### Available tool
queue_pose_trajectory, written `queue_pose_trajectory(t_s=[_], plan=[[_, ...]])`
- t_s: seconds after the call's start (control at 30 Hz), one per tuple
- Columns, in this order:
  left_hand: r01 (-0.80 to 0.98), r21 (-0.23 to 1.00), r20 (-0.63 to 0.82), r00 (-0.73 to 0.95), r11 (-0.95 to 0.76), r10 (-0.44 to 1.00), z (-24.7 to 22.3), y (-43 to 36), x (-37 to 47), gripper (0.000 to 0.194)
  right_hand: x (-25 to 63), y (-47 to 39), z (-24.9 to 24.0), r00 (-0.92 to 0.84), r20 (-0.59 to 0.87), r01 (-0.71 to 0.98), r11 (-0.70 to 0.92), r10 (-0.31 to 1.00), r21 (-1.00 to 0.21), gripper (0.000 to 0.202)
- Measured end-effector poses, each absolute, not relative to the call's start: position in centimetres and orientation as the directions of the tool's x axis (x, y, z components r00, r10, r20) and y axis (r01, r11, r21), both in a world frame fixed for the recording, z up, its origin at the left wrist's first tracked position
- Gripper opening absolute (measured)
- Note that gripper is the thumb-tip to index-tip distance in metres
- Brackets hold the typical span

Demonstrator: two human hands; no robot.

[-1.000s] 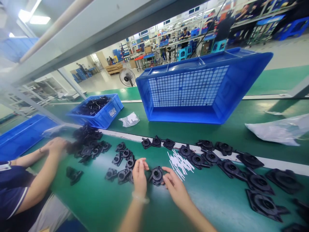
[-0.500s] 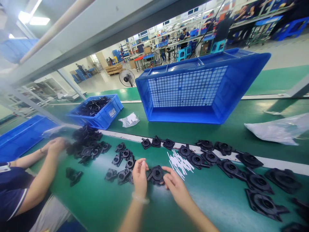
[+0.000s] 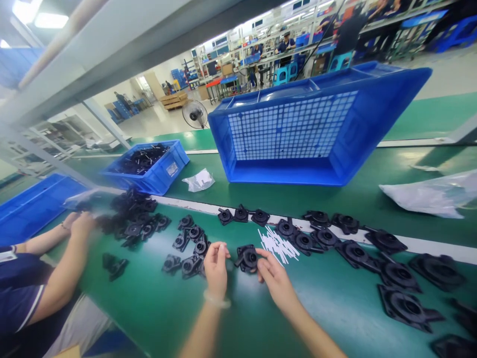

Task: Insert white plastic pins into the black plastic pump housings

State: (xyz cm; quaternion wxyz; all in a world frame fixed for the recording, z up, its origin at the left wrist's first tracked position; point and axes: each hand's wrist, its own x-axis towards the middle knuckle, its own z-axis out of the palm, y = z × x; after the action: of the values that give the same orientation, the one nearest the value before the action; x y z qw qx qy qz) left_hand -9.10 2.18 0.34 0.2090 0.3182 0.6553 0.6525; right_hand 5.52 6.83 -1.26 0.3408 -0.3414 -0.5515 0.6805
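A round black plastic housing (image 3: 247, 258) with a side spout is tilted up over the green work surface. My right hand (image 3: 275, 276) grips its right edge between thumb and fingers. Just left of the housing is my left hand (image 3: 216, 268), apart from it, thumb and fingers pinched together; whatever they hold, if anything, is too small to make out. Beside my right hand lies a loose pile of thin white strips (image 3: 278, 244). A cluster of similar black housings (image 3: 195, 232) sits left of and behind my left hand.
A row of black housings (image 3: 357, 252) runs along the right. Behind stands a large tilted blue crate (image 3: 283, 171), with a blue bin (image 3: 167, 174) of black parts further left. A co-worker's hands (image 3: 80, 223) are at a heap of housings. Plastic bags (image 3: 428, 196) lie at right.
The housing has turned in my right hand, its spout now pointing lower left. My left hand has come slightly away from it. The view has shifted a little.
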Motion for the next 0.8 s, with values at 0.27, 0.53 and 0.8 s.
queue_pose_trajectory(t_s=[0.27,0.53,0.8], plan=[[0.234,0.971,0.100,-0.552,0.039,0.828,0.3,2.3,-8.2,0.028,5.4,6.1,-2.1,-0.574,-0.067,0.039,-0.054,0.816,-0.998,0.036],[0.386,0.915,0.039,-0.376,0.119,0.926,0.7,2.4,-7.5,0.022,6.0,6.0,-1.0,-0.455,0.129,0.214,0.249,0.881,-0.945,0.027],[0.352,0.928,-0.023,-0.272,0.122,0.962,1.0,2.3,-7.3,0.020,6.0,6.3,-0.7,-0.478,0.119,-0.035,0.116,0.870,-0.993,0.018]])
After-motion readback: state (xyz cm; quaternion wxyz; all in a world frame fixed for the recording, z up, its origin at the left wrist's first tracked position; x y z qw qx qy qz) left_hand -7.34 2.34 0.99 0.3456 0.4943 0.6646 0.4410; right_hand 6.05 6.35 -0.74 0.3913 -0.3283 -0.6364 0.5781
